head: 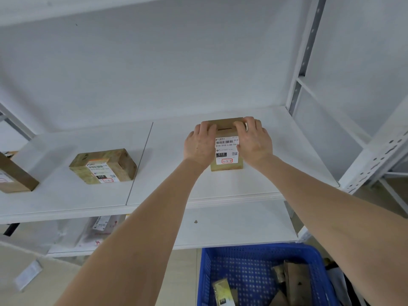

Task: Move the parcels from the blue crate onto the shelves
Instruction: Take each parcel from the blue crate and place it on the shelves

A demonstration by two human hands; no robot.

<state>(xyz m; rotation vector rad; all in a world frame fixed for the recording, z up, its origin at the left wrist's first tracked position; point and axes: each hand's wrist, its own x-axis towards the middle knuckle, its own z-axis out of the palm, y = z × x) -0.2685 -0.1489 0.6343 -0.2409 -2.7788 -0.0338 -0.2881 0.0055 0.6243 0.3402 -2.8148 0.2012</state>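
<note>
A white metal shelving unit fills the view. Behind the left grip and right grip, a plain white wall rises to the underside of a higher shelf board. Left of the grips, a thin seam divides two white boards. To their right stand a grey slotted back upright and a white perforated front post. Below the grips lies a lower shelf, and under it a beige floor. The light is soft and even.
</note>
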